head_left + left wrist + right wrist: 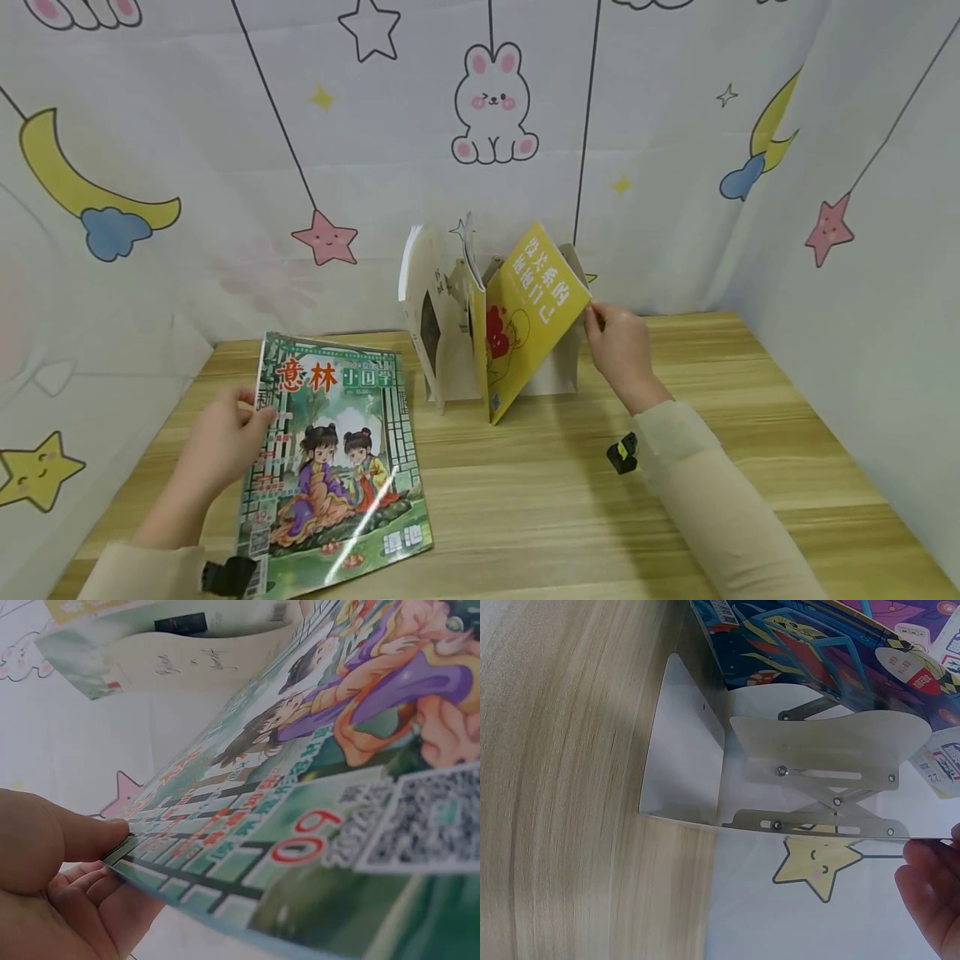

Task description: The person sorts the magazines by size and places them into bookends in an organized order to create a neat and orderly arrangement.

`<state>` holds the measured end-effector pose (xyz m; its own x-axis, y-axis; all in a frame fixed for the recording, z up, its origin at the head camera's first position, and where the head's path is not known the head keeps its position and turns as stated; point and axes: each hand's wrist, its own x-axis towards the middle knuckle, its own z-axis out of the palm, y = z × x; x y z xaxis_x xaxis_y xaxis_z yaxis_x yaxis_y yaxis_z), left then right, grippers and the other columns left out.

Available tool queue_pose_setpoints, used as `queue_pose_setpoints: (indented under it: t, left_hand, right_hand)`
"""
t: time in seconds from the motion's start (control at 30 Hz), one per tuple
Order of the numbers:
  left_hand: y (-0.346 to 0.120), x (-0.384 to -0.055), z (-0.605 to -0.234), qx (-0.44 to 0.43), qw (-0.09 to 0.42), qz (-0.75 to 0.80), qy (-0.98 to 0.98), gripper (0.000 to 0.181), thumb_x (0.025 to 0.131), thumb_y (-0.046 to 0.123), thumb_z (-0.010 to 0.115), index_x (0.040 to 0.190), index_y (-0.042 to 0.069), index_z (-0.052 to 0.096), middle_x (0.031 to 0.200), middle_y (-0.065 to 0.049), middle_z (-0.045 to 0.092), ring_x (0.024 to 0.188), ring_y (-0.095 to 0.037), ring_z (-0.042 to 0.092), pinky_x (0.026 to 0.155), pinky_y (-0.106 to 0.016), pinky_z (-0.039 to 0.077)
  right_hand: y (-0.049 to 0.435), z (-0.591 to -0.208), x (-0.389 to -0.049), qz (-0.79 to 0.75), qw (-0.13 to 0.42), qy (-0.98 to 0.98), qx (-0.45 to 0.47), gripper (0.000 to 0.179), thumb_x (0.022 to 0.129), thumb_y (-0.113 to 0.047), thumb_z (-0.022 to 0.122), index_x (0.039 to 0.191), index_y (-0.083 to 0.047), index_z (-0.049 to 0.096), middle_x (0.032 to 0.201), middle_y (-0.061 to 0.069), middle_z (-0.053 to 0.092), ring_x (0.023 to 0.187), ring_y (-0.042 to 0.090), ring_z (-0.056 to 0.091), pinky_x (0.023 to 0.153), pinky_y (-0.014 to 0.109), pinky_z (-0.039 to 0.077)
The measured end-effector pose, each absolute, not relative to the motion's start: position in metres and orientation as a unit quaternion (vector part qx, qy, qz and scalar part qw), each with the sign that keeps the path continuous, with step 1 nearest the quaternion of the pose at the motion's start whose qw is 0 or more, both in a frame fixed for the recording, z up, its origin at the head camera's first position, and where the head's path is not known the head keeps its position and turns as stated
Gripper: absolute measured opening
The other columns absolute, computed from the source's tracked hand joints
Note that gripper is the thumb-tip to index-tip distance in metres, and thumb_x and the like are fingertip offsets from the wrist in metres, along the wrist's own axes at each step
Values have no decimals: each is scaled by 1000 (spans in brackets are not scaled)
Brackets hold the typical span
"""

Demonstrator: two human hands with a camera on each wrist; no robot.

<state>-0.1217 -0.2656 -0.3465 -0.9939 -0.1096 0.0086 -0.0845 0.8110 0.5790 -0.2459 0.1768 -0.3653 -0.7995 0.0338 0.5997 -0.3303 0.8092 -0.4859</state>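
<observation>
My left hand pinches the left edge of a green magazine with two illustrated girls on its cover. In the left wrist view, the thumb lies on top of the magazine and the fingers curl beneath. Further back stands a white bookend with folding metal arms. My right hand is at its right side, beside the corner of a tilted yellow book. The right wrist view shows the right fingers gripping the edge of the bookend's end panel.
A white-covered book stands upright at the bookend's left. In the right wrist view a colourful blue book leans inside the bookend. A wooden table lies below, and a patterned curtain hangs behind.
</observation>
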Motion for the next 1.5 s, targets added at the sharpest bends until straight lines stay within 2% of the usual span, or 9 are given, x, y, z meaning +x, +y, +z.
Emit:
queue_pose_setpoints:
  t: [0.2, 0.37, 0.6, 0.7, 0.87, 0.9, 1.0, 1.13, 1.5]
  left_hand:
    - [-255, -113, -339, 42, 67, -312, -947, 42, 101, 26, 39, 124, -9, 34, 59, -3, 51, 46, -12, 44, 39, -27, 37]
    - [-247, -108, -332, 41, 97, -322, -941, 40, 101, 28, 42, 121, -6, 37, 62, -6, 55, 44, -11, 42, 38, -27, 37]
    - [-235, -100, -324, 39, 134, -340, -930, 37, 100, 25, 44, 118, -7, 40, 89, -26, 67, 49, -12, 53, 40, -27, 42]
    - [-231, -96, -321, 37, 157, -350, -923, 36, 100, 23, 46, 116, -8, 41, 95, -33, 66, 64, -29, 67, 45, -24, 47]
    - [-221, -90, -313, 33, 200, -363, -909, 33, 98, 19, 50, 114, -8, 43, 105, -37, 62, 84, -43, 67, 52, -16, 50]
    - [-219, -89, -312, 33, 208, -365, -907, 32, 97, 18, 51, 114, -8, 43, 105, -36, 62, 83, -40, 68, 52, -13, 49]
    - [-213, -86, -309, 36, 226, -381, -896, 31, 96, 16, 53, 114, -8, 43, 106, -36, 62, 75, -11, 70, 53, -8, 48]
    - [-206, -82, -306, 40, 257, -414, -873, 27, 94, 10, 56, 112, -8, 44, 104, -35, 63, 70, 22, 51, 54, -5, 48]
    - [-193, -69, -297, -4, 373, -393, -841, 23, 87, -4, 60, 106, -12, 50, 92, -33, 66, 65, 22, 51, 50, -2, 44]
  right_hand:
    - [179, -366, -246, 302, 296, -903, 82, 28, 97, -15, 53, 105, 8, 67, 86, 22, 70, 69, 29, 67, 60, 41, 56]
    - [180, -365, -245, 301, 291, -905, 81, 29, 97, -16, 52, 106, 8, 67, 87, 22, 70, 69, 29, 67, 60, 41, 56]
    - [180, -364, -246, 303, 294, -902, 86, 29, 97, -16, 53, 106, 7, 67, 86, 22, 70, 68, 29, 67, 59, 41, 56]
    - [180, -364, -246, 304, 293, -902, 87, 29, 97, -17, 53, 106, 7, 67, 86, 21, 71, 67, 29, 66, 58, 40, 56]
    - [180, -364, -247, 304, 292, -902, 89, 30, 97, -17, 52, 107, 7, 67, 85, 21, 70, 67, 29, 66, 58, 41, 55]
    - [180, -363, -247, 304, 293, -902, 89, 30, 97, -17, 52, 107, 7, 67, 85, 21, 70, 67, 29, 66, 58, 41, 55]
    - [180, -363, -247, 306, 291, -902, 88, 30, 97, -17, 52, 107, 7, 67, 84, 21, 70, 67, 29, 66, 58, 40, 55]
    - [180, -364, -246, 306, 286, -904, 87, 30, 98, -17, 51, 108, 7, 67, 86, 21, 70, 68, 29, 66, 58, 41, 56]
    - [180, -366, -245, 306, 291, -902, 93, 29, 97, -16, 52, 108, 8, 66, 86, 22, 70, 65, 28, 66, 56, 40, 55]
